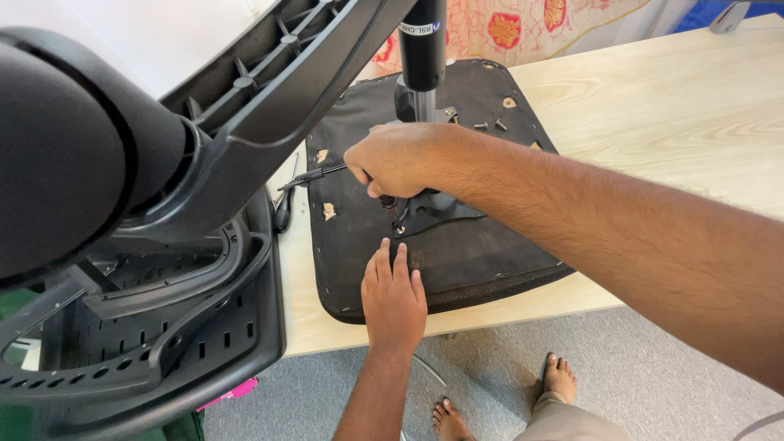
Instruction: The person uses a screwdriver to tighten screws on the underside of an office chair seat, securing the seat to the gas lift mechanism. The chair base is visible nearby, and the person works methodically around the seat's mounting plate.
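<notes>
An upturned black chair seat (490,253) lies on a light wooden table (653,114), its metal mechanism plate (437,211) and gas cylinder (422,49) sticking up. My left hand (394,296) presses flat on the seat's near edge, fingers together. My right hand (390,159) is closed around a black-handled screwdriver (314,175) just above the mechanism plate; the tool's tip is hidden under the hand. Loose screws (488,125) rest on the seat near the cylinder.
A black plastic chair back and armrest (163,269) fills the left side, with a wheel base arm (269,90) overhead. Another black tool (282,214) lies at the table's left edge. Bare feet (559,377) stand on grey carpet below.
</notes>
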